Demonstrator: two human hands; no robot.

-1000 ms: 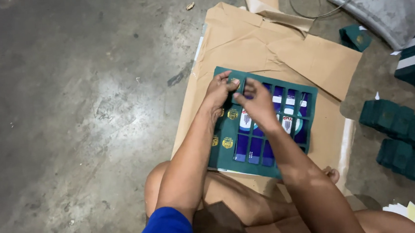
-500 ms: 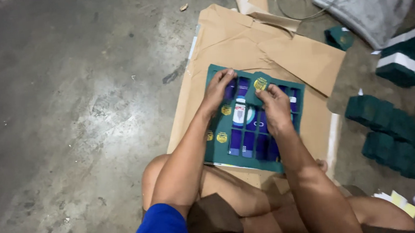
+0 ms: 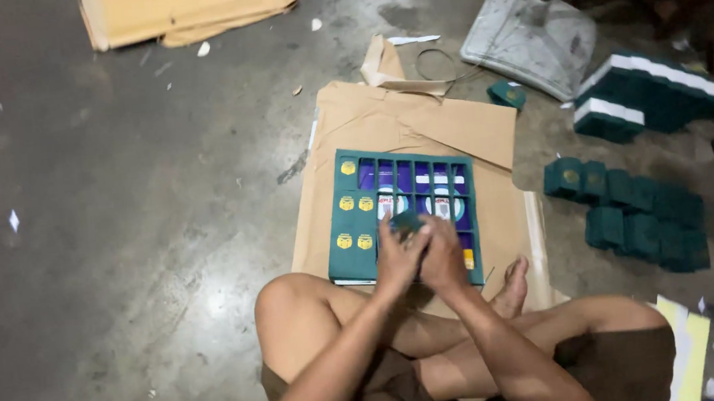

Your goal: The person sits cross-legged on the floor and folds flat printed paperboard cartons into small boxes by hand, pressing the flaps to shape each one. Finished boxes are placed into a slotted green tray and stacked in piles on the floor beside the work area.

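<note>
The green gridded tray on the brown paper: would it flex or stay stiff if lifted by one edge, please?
The green gridded tray looks like thin card, so probably light and slightly bendy. It lies flat on brown paper, so a push might slide it.

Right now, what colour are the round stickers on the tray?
Yellow-gold, on the dark green tray; stickers show best in the head view.

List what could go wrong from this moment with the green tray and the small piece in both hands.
1. Both hands, left hand and right hand, press a small green piece together over the tray; it might slip and drop among the slots.
2. The tray lies on loose brown paper, so pressing down may shift it.
3. The bare foot sits close to the tray's corner and could nudge it.
</note>
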